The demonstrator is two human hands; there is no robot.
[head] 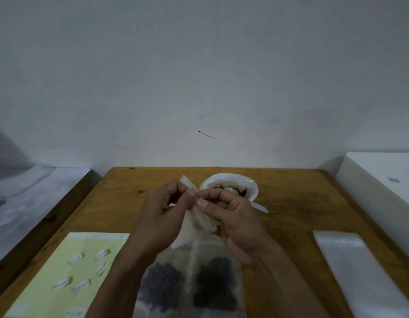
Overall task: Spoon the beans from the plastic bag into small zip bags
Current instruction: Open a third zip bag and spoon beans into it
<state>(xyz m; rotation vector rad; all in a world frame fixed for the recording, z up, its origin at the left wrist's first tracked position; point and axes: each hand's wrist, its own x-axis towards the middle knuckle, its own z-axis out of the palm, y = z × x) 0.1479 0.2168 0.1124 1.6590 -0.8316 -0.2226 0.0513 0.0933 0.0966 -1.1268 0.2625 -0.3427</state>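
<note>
Head view, down onto table [290, 203]

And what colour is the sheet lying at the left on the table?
Pale yellow-green sheet with small white shapes, in the head view.

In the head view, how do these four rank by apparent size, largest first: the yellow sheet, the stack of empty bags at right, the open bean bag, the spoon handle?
1. yellow sheet and stack of empty bags: similar, both cut by the frame, so unranked.
2. open bean bag, farther away.
3. spoon handle, mostly hidden.
</note>
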